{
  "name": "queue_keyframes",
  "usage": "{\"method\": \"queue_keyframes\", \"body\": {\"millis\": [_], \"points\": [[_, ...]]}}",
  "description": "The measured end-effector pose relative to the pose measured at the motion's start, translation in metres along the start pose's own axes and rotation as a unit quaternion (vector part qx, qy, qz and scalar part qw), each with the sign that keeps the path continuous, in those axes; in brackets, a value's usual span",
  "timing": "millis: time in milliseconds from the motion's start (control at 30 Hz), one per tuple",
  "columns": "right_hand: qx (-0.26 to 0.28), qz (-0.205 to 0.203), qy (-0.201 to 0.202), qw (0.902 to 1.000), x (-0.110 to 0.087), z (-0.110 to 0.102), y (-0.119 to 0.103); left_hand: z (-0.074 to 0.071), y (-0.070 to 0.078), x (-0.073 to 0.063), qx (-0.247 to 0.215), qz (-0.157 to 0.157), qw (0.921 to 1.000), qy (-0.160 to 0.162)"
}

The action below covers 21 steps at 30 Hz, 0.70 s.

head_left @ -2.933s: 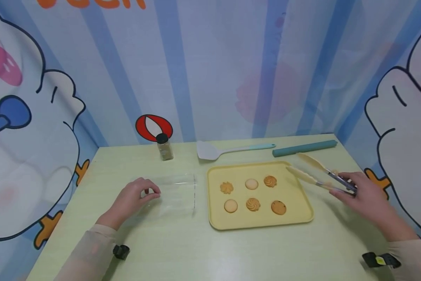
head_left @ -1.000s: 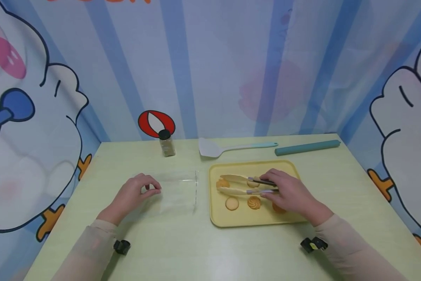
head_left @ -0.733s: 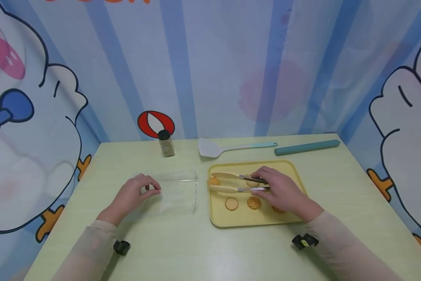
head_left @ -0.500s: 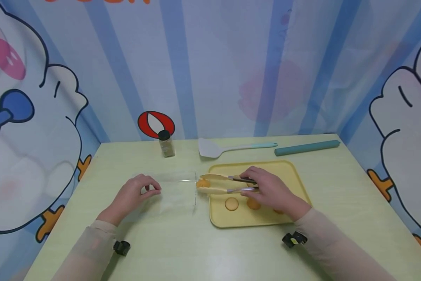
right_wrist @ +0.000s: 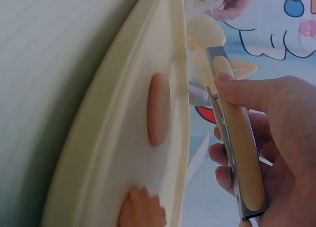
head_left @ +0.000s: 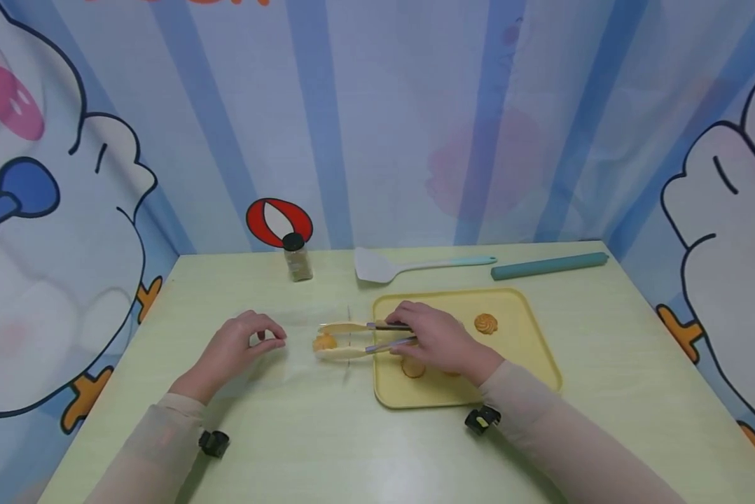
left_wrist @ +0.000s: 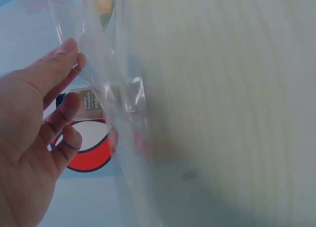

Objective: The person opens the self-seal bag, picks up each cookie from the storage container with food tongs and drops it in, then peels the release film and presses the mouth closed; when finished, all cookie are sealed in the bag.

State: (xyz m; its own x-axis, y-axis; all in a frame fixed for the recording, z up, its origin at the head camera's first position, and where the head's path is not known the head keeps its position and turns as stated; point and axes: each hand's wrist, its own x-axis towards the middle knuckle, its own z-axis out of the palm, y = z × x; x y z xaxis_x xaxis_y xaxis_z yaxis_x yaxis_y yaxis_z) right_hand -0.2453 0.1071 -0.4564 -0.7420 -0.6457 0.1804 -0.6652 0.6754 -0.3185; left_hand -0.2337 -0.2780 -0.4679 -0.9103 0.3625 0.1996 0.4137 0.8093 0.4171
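My left hand pinches the edge of a clear plastic bag at the left of the table. My right hand holds a pair of tongs with cream tips and metal arms. Between the tips sits a flower-shaped cookie, which overlaps the bag past its open right end in the head view. Below my right hand lies a yellow tray. A round cookie and a swirled cookie show on it; my hand and sleeve hide others.
A cumin powder jar with a black lid stands at the back left. Along the back edge lie a white spatula with a light-blue handle end and a teal rod. Behind the table hangs a printed cloth.
From the right side, my right hand brought the tongs over the tray, took hold of the flower-shaped cookie and carried it left to the bag. My left hand stayed nearly still.
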Motion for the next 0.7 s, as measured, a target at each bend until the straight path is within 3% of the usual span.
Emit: {"method": "queue_keyframes", "body": {"millis": [400, 700], "points": [[-0.005, -0.043, -0.021, 0.9988, 0.029, 0.014, -0.023, -0.001, 0.001, -0.002, -0.011, 0.001, 0.9999, 0.004], [-0.007, -0.042, -0.021, 0.9989, 0.032, 0.017, -0.033, 0.001, -0.002, -0.003, -0.018, 0.019, 0.9995, 0.016]]}}
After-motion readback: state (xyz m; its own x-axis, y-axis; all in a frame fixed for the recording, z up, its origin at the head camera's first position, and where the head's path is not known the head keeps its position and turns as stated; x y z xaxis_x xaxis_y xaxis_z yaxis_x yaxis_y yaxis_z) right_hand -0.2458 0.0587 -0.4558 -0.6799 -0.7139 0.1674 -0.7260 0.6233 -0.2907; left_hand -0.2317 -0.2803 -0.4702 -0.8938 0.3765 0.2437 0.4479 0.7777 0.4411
